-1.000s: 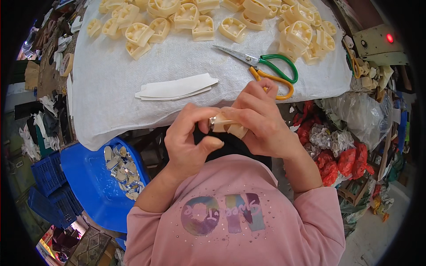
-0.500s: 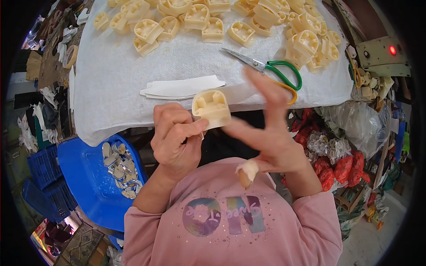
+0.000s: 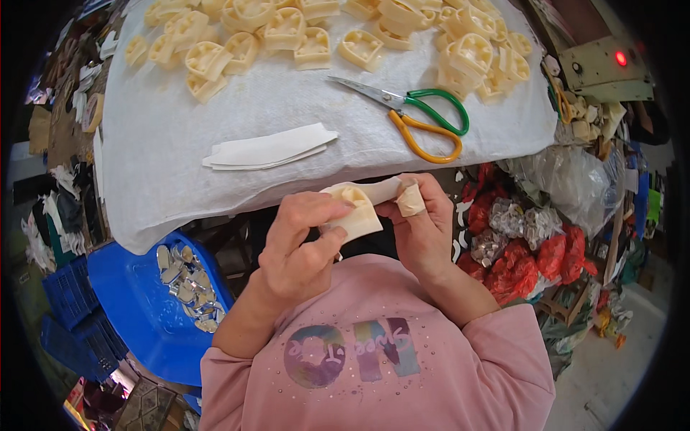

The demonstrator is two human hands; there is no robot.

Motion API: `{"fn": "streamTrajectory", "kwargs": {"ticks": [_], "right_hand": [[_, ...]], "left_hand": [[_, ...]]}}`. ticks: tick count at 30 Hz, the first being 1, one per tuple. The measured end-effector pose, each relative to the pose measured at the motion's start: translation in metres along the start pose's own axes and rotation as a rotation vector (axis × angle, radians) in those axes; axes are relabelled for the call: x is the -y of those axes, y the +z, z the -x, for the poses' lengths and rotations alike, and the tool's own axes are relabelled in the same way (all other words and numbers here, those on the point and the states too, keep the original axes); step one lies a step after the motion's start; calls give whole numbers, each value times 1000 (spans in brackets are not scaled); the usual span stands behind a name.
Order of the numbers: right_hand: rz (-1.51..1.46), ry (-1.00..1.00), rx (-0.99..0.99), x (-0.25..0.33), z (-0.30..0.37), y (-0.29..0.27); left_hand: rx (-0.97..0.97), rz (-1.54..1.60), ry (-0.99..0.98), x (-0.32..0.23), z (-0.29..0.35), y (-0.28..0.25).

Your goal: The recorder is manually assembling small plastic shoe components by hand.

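Left hand point(image 3: 296, 241) pinches cream piece point(image 3: 364, 223); right hand point(image 3: 422, 241), just beside, grips pale strip point(image 3: 379, 190); best kept taut, wrinkle-free.

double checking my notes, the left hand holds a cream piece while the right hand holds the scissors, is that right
Not quite: in the head view the right hand holds a white strip; the scissors lie on the white cloth. The left hand does hold a cream piece.
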State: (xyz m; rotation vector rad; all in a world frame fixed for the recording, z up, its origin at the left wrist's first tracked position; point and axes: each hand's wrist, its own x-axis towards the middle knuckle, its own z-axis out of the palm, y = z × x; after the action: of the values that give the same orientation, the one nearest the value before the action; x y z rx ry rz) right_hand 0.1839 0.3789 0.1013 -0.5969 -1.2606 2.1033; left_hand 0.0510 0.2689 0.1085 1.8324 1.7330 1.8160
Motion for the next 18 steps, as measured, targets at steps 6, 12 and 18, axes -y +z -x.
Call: {"fn": "streamTrajectory", "kwargs": {"ticks": [6,12,18], "right_hand": [[29,-13,-22,2,3,-1],[272,-136,113,2,1,-6],[414,-156,168,7,-1,-4]], "left_hand": [[95,-181,49,-6,-6,2],[120,-288,6,-11,-10,7],[118,-340,-42,-15,-10,9]]}}
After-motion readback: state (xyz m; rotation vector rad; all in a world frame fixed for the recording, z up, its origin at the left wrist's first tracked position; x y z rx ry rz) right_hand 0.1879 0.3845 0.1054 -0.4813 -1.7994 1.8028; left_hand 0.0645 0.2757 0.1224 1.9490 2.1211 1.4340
